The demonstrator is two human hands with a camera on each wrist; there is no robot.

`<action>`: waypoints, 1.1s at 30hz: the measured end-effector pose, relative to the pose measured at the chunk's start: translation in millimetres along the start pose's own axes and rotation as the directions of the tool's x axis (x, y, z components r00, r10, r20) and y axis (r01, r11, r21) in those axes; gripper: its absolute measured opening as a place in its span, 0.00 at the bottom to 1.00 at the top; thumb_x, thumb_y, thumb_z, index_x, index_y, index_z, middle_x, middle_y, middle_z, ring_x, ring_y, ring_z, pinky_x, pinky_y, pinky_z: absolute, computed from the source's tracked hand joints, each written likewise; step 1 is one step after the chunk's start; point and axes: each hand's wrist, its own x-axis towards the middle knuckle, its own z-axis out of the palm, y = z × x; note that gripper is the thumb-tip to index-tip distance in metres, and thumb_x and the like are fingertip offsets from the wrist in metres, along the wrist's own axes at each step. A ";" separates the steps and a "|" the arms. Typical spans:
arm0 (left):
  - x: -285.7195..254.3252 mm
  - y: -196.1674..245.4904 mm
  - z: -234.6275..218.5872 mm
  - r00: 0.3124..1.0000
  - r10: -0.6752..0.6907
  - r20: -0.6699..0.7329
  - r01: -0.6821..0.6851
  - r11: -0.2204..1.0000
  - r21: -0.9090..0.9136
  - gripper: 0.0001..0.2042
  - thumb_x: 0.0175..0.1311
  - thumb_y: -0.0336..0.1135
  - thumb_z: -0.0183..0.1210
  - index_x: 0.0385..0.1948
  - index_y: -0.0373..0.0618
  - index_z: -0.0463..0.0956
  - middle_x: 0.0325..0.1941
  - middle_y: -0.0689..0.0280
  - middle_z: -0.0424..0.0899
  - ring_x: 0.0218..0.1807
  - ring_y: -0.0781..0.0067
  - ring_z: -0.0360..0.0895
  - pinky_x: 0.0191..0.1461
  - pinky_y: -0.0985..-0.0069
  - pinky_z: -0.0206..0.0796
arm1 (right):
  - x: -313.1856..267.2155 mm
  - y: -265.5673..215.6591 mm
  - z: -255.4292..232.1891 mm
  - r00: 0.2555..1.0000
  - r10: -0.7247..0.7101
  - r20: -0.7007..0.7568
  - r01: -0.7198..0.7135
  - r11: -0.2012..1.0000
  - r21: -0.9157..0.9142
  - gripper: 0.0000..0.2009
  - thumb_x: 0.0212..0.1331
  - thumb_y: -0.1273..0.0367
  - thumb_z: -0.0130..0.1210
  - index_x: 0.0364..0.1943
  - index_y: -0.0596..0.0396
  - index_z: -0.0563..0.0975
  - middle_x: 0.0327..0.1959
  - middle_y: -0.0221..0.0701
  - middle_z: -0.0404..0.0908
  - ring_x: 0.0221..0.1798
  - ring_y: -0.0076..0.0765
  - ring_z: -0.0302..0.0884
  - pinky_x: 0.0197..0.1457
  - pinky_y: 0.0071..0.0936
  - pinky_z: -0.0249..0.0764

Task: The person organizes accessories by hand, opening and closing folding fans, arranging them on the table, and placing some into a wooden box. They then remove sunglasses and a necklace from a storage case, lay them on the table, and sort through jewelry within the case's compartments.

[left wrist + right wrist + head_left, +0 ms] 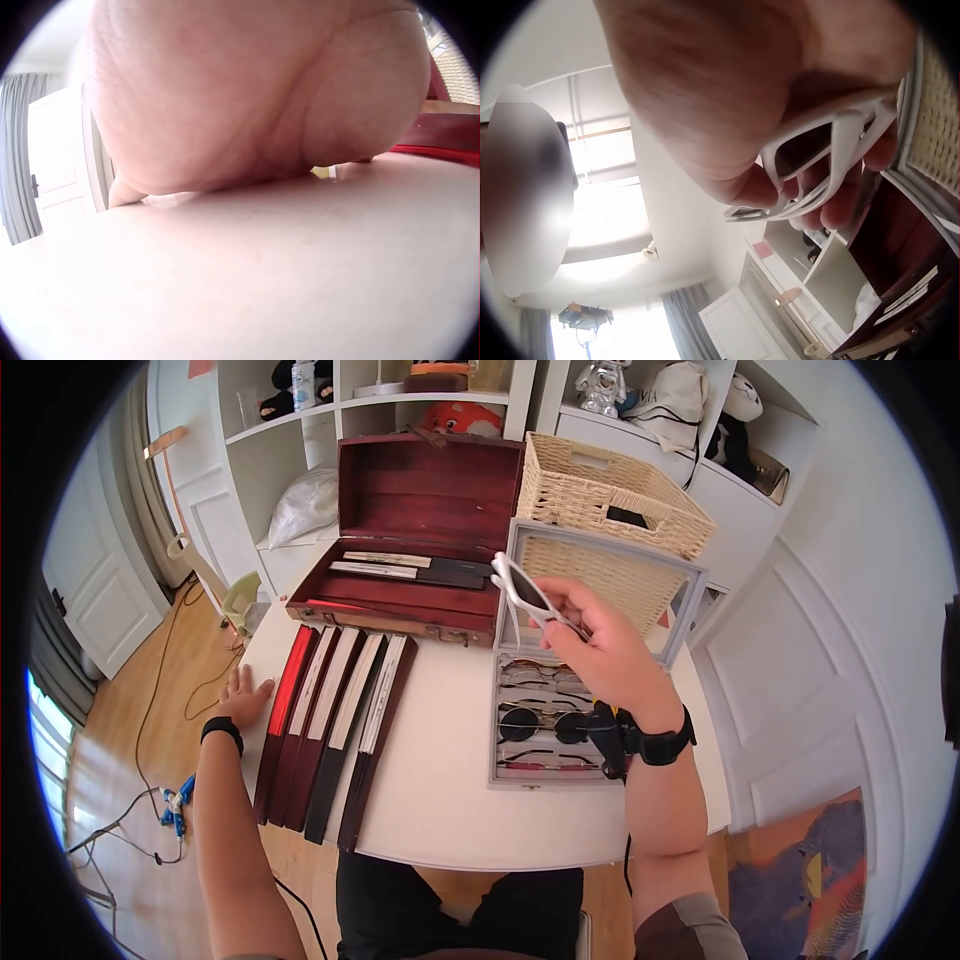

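Note:
My right hand (600,640) pinches a pair of white-framed sunglasses (525,595) with dark lenses, held up above the glasses case. In the right wrist view the white frame (840,150) shows between thumb and fingers. Below the hand, the grey glasses case (493,760) lies with its clear lid raised, holding several pairs, among them round dark sunglasses (519,725). My left hand (243,698) rests with its fingers spread on the table's left side, beside a row of folding fans (335,730). The left wrist view shows its palm (255,90) close over the white tabletop.
An open dark red wooden chest (430,490) stands at the back with more folding fans (385,565) inside. Right of it sits a woven basket (610,490) behind the raised lid. White shelves (280,470) line the wall, and cables (150,740) run over the floor at left.

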 end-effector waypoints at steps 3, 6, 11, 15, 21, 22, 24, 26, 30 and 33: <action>4.3 -2.3 3.1 1.000 0.007 -0.015 -0.007 1.000 0.008 0.46 0.68 0.73 0.39 0.80 0.54 0.39 0.86 0.60 0.33 0.84 0.40 0.32 0.84 0.55 0.30 | 2.1 10.1 -8.9 0.996 0.076 -0.054 -0.084 0.981 -0.176 0.17 0.66 0.71 0.50 0.57 0.61 0.74 0.40 0.39 0.81 0.39 0.34 0.80 0.46 0.31 0.75; 5.7 -2.8 2.7 1.000 0.002 -0.013 -0.002 1.000 0.015 0.45 0.68 0.72 0.39 0.80 0.55 0.40 0.86 0.60 0.33 0.83 0.40 0.34 0.84 0.54 0.31 | 6.5 26.1 -15.7 0.999 -0.002 0.035 0.017 0.905 -0.425 0.15 0.64 0.71 0.49 0.52 0.61 0.76 0.37 0.46 0.81 0.36 0.49 0.79 0.43 0.39 0.74; 10.0 -6.2 6.0 1.000 0.005 -0.019 -0.005 1.000 0.010 0.45 0.68 0.73 0.38 0.80 0.55 0.40 0.86 0.60 0.33 0.83 0.39 0.35 0.83 0.54 0.33 | 6.3 46.8 -24.2 0.985 0.171 -0.016 -0.153 0.833 -0.531 0.13 0.61 0.71 0.49 0.49 0.60 0.77 0.33 0.50 0.80 0.37 0.57 0.78 0.44 0.44 0.73; 17.0 -11.4 8.2 1.000 0.010 -0.019 -0.009 0.999 0.037 0.46 0.67 0.74 0.38 0.80 0.56 0.39 0.86 0.60 0.33 0.83 0.38 0.35 0.83 0.54 0.33 | 9.1 45.7 -36.7 0.965 0.246 -0.096 -0.253 0.758 -0.602 0.14 0.61 0.69 0.50 0.48 0.61 0.76 0.32 0.50 0.80 0.37 0.58 0.79 0.44 0.44 0.73; 12.2 -7.4 4.2 1.000 -0.002 -0.010 0.002 1.000 0.029 0.46 0.67 0.74 0.38 0.80 0.57 0.38 0.86 0.62 0.32 0.83 0.39 0.34 0.83 0.53 0.32 | 3.3 40.2 -55.0 0.938 0.206 -0.281 -0.322 0.817 -0.479 0.16 0.61 0.65 0.51 0.48 0.63 0.75 0.32 0.53 0.80 0.36 0.59 0.79 0.44 0.45 0.73; 8.8 -5.6 2.2 1.000 -0.009 0.000 0.009 1.000 0.022 0.46 0.67 0.74 0.38 0.80 0.57 0.38 0.86 0.62 0.32 0.83 0.39 0.34 0.83 0.54 0.32 | 3.2 38.2 -55.8 0.930 0.234 -0.285 -0.354 0.782 -0.512 0.16 0.62 0.65 0.51 0.48 0.63 0.75 0.33 0.53 0.81 0.37 0.58 0.79 0.45 0.44 0.74; 6.0 -4.6 0.2 1.000 -0.018 0.010 0.018 1.000 0.015 0.46 0.67 0.74 0.38 0.80 0.57 0.38 0.86 0.62 0.32 0.83 0.39 0.34 0.83 0.54 0.32 | 2.6 38.6 -57.7 0.921 0.260 -0.289 -0.382 0.747 -0.544 0.16 0.63 0.65 0.52 0.49 0.63 0.75 0.35 0.52 0.81 0.38 0.58 0.80 0.46 0.44 0.74; 7.7 -5.6 1.7 1.000 -0.012 0.003 0.012 1.000 0.025 0.45 0.67 0.73 0.38 0.80 0.57 0.38 0.86 0.62 0.32 0.83 0.39 0.34 0.83 0.53 0.33 | -0.7 45.2 -61.5 0.969 0.198 -0.146 -0.246 0.775 -0.582 0.16 0.65 0.66 0.53 0.52 0.62 0.76 0.39 0.50 0.82 0.43 0.57 0.80 0.49 0.42 0.74; 16.4 -9.7 8.1 1.000 0.004 -0.016 -0.003 1.000 0.017 0.45 0.67 0.73 0.39 0.80 0.57 0.39 0.86 0.62 0.32 0.83 0.39 0.35 0.83 0.53 0.34 | -5.3 52.5 -69.6 0.979 0.150 -0.136 -0.202 0.763 -0.614 0.17 0.66 0.67 0.55 0.57 0.60 0.76 0.46 0.49 0.83 0.49 0.57 0.81 0.54 0.40 0.74; 11.6 -8.8 5.3 1.000 -0.006 -0.008 0.006 1.000 -0.004 0.45 0.67 0.73 0.39 0.80 0.57 0.39 0.86 0.62 0.32 0.83 0.39 0.34 0.83 0.54 0.34 | -6.9 39.2 -74.7 0.961 0.125 -0.247 -0.248 0.789 -0.562 0.20 0.65 0.67 0.57 0.60 0.59 0.76 0.50 0.50 0.83 0.52 0.57 0.81 0.56 0.38 0.74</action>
